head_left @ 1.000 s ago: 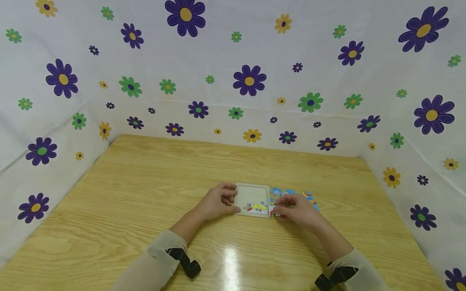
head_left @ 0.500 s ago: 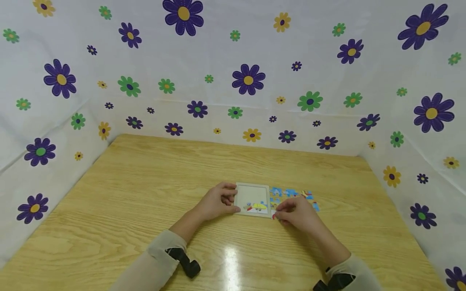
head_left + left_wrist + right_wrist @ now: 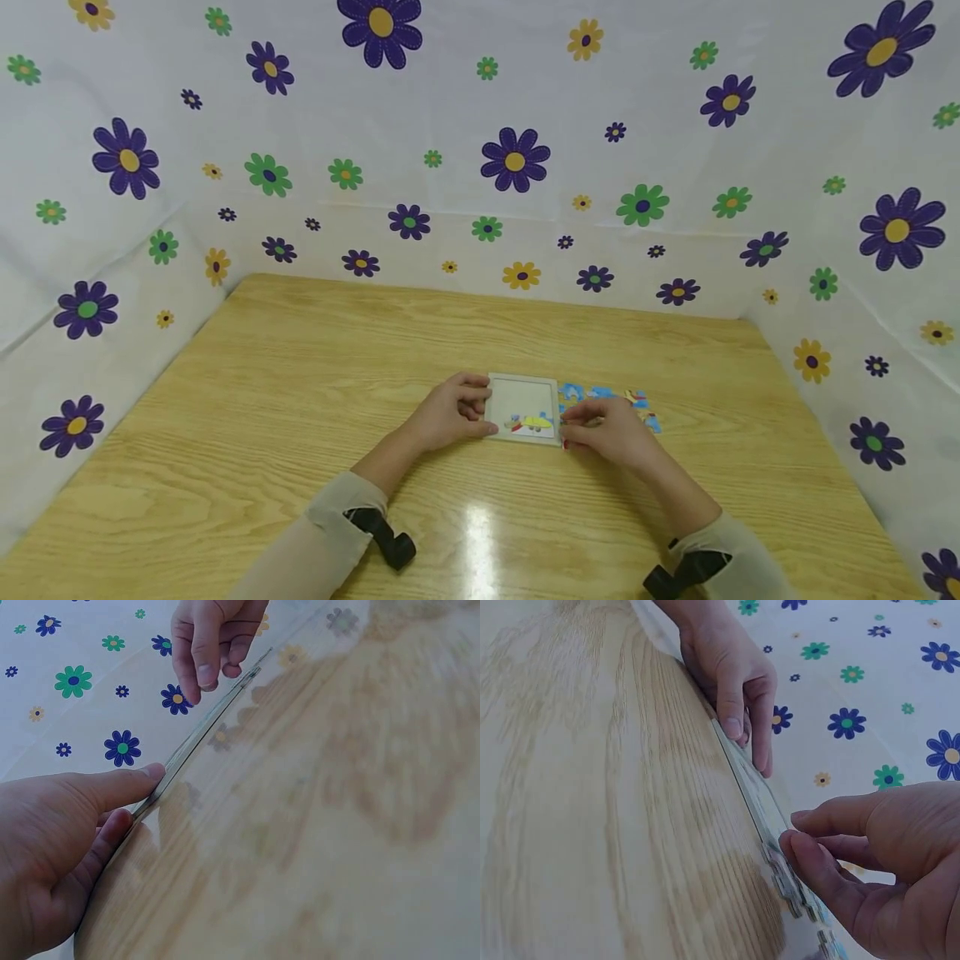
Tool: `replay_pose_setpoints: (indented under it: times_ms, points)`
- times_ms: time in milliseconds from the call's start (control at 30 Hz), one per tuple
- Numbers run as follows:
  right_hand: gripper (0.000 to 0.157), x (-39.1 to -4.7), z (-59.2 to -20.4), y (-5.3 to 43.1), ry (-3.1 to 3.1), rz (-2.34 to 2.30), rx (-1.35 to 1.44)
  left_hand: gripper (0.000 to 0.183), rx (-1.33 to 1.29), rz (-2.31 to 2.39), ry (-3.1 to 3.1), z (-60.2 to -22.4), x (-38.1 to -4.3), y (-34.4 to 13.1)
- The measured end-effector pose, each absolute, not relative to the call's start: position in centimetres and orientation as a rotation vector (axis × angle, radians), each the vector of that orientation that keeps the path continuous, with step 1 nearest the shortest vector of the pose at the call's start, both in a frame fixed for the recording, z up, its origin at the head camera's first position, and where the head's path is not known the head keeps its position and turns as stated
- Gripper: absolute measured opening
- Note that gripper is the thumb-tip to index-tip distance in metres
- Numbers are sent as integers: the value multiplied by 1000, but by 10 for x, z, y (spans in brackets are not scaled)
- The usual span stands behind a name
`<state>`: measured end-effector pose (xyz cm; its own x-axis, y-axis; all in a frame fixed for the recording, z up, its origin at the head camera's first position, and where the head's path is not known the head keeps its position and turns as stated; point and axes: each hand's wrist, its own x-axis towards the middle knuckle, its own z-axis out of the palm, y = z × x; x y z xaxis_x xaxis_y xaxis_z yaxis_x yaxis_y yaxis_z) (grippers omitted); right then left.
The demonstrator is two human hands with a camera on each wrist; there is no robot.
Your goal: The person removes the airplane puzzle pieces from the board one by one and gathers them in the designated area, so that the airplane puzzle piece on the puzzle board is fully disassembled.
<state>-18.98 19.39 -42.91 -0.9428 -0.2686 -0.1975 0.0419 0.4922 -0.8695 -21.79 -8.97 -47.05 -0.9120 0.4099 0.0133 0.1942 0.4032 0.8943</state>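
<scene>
My left hand (image 3: 444, 419) holds the left edge of a square puzzle tray (image 3: 521, 404), thumb near the front corner and fingers further back. A printed puzzle section (image 3: 534, 423) with a yellow shape sits along the tray's front inside. My right hand (image 3: 611, 431) hovers at the tray's right edge, thumb and index finger bent close together. In the right wrist view a small gap shows between its fingertips (image 3: 799, 838), and no piece is visible there. Just below them a puzzle piece with red on it (image 3: 565, 445) is mostly hidden in the head view.
Several loose blue puzzle pieces (image 3: 600, 392) lie on the wooden table (image 3: 337, 358), right of the tray, partly behind my right hand. A white cloth (image 3: 450, 100) with printed flowers surrounds the table at the back and both sides.
My right fingers have shifted slightly, now covering more of the red-marked piece at the tray's right edge. The left hand keeps its hold on the tray.
</scene>
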Motion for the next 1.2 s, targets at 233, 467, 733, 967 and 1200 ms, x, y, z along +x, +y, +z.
replay_pose_setpoints:
  times_ms: [233, 467, 733, 967, 1200]
  points:
    - [31, -195, -432, 175, 2485, -1321, -325, 59, 560, 1520, 2453, -473, -217, -88]
    - [26, -192, -437, 167, 2554, -1166, -421, 61, 579, 1533, 2406, -478, -216, -81]
    - [19, -194, -435, 165, 2632, -1036, -473, 61, 554, 1544, 2416, -477, -215, -81]
    - [13, -202, -436, 164, 2489, -1195, -481, 61, 523, 1552, 2432, -475, -215, -86]
    - [22, -206, -437, 175, 2242, -1424, -420, 60, 534, 1522, 2463, -474, -219, -91]
